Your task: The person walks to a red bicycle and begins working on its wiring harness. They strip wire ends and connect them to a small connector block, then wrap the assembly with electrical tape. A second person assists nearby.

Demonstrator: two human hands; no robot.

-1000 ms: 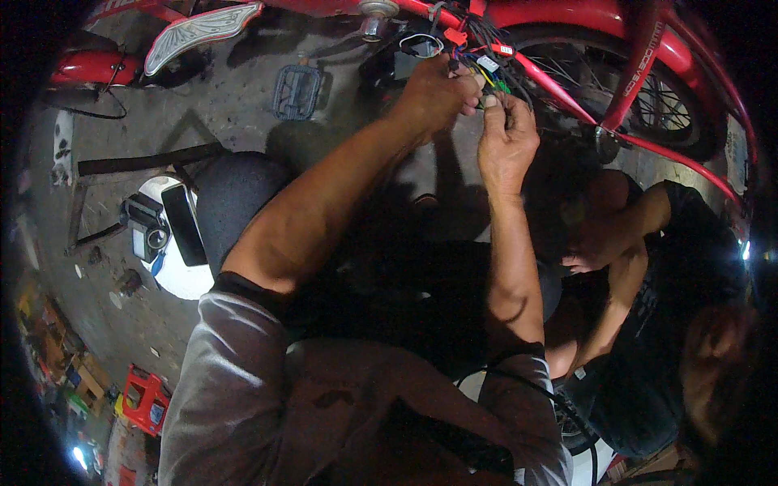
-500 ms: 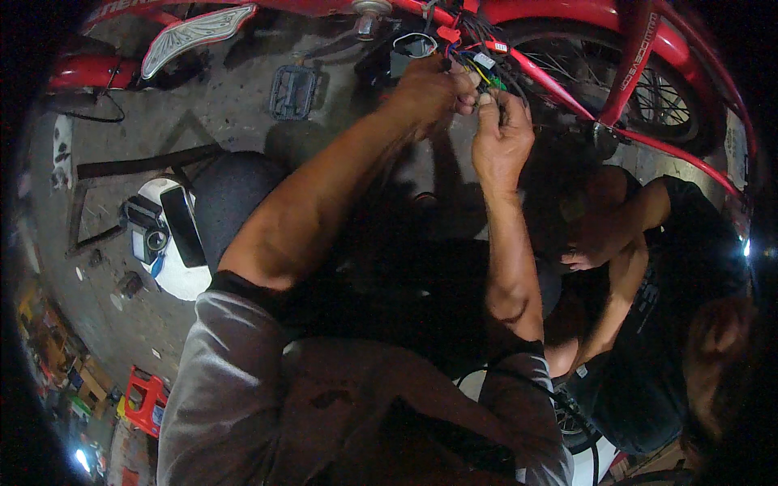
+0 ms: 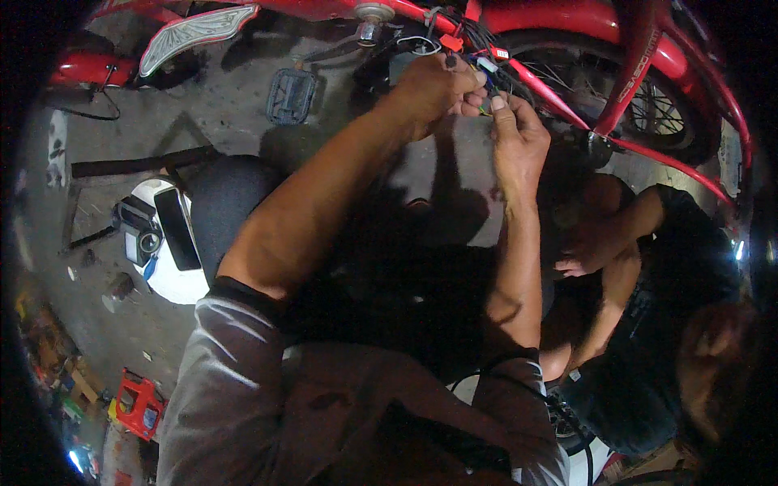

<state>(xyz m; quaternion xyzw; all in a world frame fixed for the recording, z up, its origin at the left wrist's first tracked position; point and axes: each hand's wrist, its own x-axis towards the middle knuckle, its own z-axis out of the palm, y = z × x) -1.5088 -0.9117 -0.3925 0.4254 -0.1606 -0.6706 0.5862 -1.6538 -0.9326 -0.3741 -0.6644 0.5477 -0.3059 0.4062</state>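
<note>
A bundle of electrical wires (image 3: 480,39) hangs from the red frame of a bike (image 3: 559,99), with red and white connectors (image 3: 486,65) among them. My left hand (image 3: 438,87) is closed on some of the wires, its fingers curled at the bundle's lower end. Close beside it, my right hand (image 3: 520,139) pinches thin wires between thumb and forefinger. Blue and green strands show between the two hands. The wire ends themselves are mostly covered by my fingers.
A pedal (image 3: 292,95) on its crank juts out left of my hands. The spoked wheel (image 3: 640,97) stands at the far right. A co-worker (image 3: 673,308) crouches at my right. On the left, a white stool (image 3: 182,279) bears a phone (image 3: 177,230) and a dark device (image 3: 138,231).
My right hand has shifted slightly right and down. The yellow wire seen before is now mostly hidden, and blue strands show between my fingers.
</note>
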